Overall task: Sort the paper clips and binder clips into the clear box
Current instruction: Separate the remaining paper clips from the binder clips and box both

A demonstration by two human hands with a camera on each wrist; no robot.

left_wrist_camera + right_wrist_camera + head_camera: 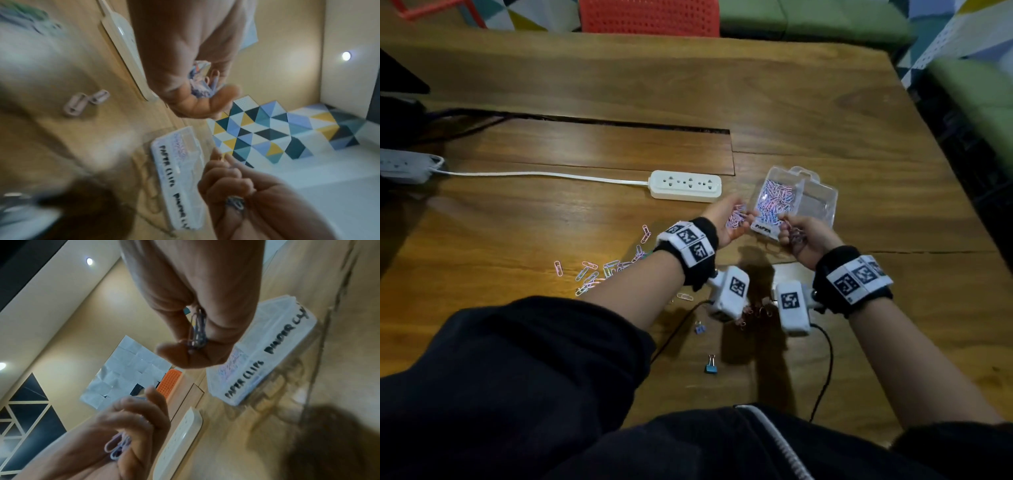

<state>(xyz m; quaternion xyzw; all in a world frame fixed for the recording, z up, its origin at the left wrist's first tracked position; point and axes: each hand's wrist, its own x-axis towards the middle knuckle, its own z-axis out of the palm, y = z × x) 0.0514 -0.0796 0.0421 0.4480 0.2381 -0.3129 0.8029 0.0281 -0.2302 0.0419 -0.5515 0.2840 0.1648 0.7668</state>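
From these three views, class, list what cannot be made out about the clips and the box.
- Head view: the wrist cameras partly hide the clips beneath them.
- Left wrist view: blur smears the clear box label.
- Right wrist view: curled fingers hide how many paper clips they hold.

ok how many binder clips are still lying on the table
2 plainly visible, both blue: one binder clip just below the left wrist camera, another nearer the person. A blurry cluster between the wrist cameras may hide more.
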